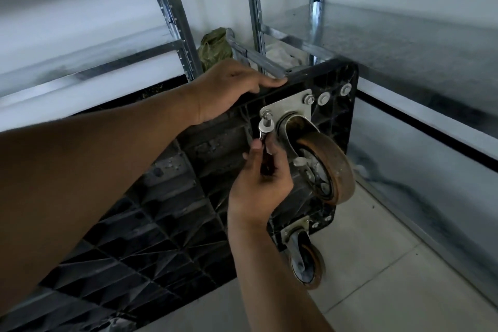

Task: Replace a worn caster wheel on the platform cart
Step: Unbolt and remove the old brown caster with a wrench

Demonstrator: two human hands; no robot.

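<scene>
Cart: we see the black ribbed plastic platform cart (151, 224) tipped on its side. Its underside faces us and runs from 7 o'clock up to 1 o'clock.
Worn caster: the rust-brown rubber caster wheel (334, 170) sits in a grey metal fork at 3 o'clock of centre. It is fixed to the cart's underside through a silver square mounting plate (291, 105).
Left hand: our left hand (229, 89) is at 12 o'clock of centre, with its fingers curled over the cart's upper edge, gripping it.
Right hand: our right hand (258, 188), just below centre, is closed around the dark handle of a silver ring spanner (265, 129), with the thumb pressed against the shaft.
Spanner head: it is seated on the hex bolt (266, 115) at the plate's 9 o'clock corner.
Other fasteners: a hex nut (308, 100) sits at the plate's 1 o'clock corner, and two round silver washers (324, 98) lie just beyond it on the cart.
Second caster: a second brown caster wheel (310, 261) is at 5 o'clock, low by the pale tiled floor (377, 250).
Surroundings: galvanised steel shelving (175, 16) stands behind and to the right. A crumpled green plastic bag (215, 46) sits at 12 o'clock behind the cart.
</scene>
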